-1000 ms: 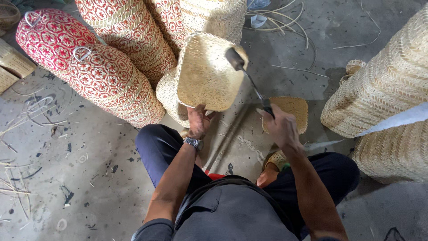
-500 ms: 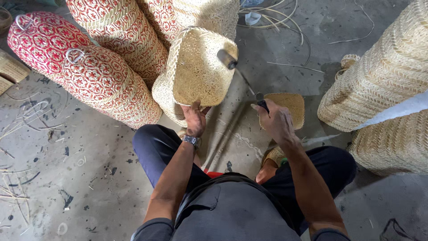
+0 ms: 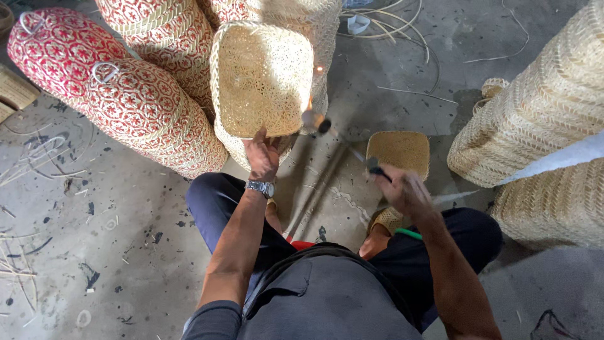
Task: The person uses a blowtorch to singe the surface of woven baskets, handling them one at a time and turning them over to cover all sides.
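Concrete floor [image 3: 126,264] littered with cane scraps. Left hand [image 3: 263,154] fingers clamp natural woven basket [image 3: 261,79], tilted against red patterned baskets [image 3: 138,107]. Right hand [image 3: 406,189] fingers wrapped round hammer [image 3: 340,141], head at basket rim. Step: tapping rim; next blow needs steady grip.

Premises present as a basket-weaving workshop: a stained concrete floor [image 3: 113,252] strewn with cane offcuts [image 3: 38,164], red-patterned woven baskets [image 3: 126,94] stacked left of the working hands, and plain straw-coloured baskets [image 3: 541,126] piled to their right.
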